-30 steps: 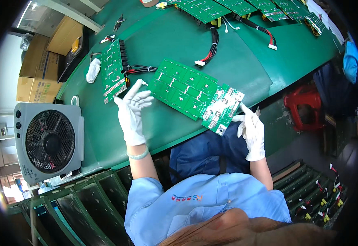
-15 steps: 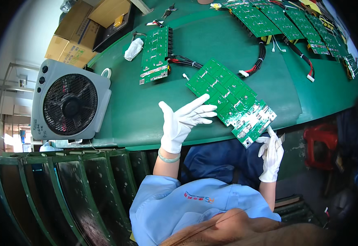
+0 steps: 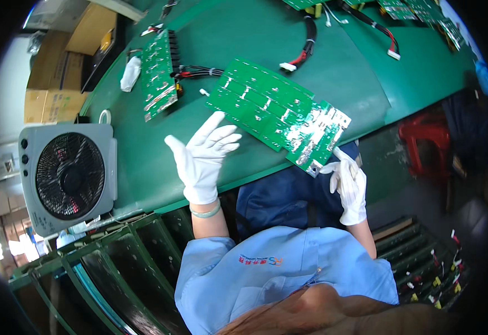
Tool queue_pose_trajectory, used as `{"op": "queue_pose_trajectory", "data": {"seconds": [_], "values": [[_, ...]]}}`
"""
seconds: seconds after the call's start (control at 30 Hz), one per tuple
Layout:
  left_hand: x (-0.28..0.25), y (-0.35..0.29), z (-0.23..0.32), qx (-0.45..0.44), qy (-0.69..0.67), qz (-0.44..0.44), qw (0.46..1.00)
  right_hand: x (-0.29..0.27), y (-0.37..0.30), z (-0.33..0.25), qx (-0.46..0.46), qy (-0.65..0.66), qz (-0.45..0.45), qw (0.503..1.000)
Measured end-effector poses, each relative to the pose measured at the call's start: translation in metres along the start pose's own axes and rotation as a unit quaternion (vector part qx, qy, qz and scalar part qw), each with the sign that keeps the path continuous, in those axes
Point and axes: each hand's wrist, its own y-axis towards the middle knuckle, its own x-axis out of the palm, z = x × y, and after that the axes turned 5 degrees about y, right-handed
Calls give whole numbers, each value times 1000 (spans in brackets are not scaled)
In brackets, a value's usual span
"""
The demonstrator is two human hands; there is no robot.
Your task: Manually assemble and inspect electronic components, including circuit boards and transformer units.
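A green circuit board (image 3: 260,103) lies tilted on the bench in front of me, its lower right end covered with shiny solder and reaching over the bench edge. My left hand (image 3: 203,162), in a white glove, is open beside the board's left side, thumb and fingers spread and nothing in it. My white-gloved right hand (image 3: 349,187) is at the lower right corner, index fingertip against or just under the board's edge. Its other fingers are curled, and a small greyish bit shows by them, too small to name. Black and red wires (image 3: 199,71) run out behind the board.
A second circuit board (image 3: 160,75) lies at the left beside a white wrapped bundle (image 3: 131,73). A grey box fan (image 3: 70,176) stands at the bench's left end, cardboard boxes (image 3: 54,78) behind it. Cables with white connectors (image 3: 287,66) lie beyond. A red stool (image 3: 425,142) stands at right.
The whole view has shifted, so the bench and board appear further left and higher. Both hands keep nearly the same pose beside the board.
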Motion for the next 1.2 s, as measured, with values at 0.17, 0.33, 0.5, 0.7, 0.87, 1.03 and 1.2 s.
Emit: {"op": "queue_pose_trajectory", "data": {"seconds": [0.17,0.33,0.5,0.7,0.87,1.03,1.2], "values": [[14,-9,-10,-56,-14,52,997,-7,-5,10,-9,-4,-14,1000],[30,-39,-50,-201,-36,-47,978,-9,-10,9,12,16,-17,1000],[54,-56,-85,-362,-6,-75,929,-8,-12,4,-16,-28,-33,999],[54,-56,-100,-389,-27,-68,918,-9,-18,8,12,-14,-47,999],[57,-54,-109,-368,49,-97,923,-12,-25,9,46,-2,-47,998],[59,-54,-113,-373,24,-90,923,-16,-27,14,35,-7,-58,998],[56,-54,-117,-382,8,-94,920,-16,-25,10,66,0,-63,996]]}}
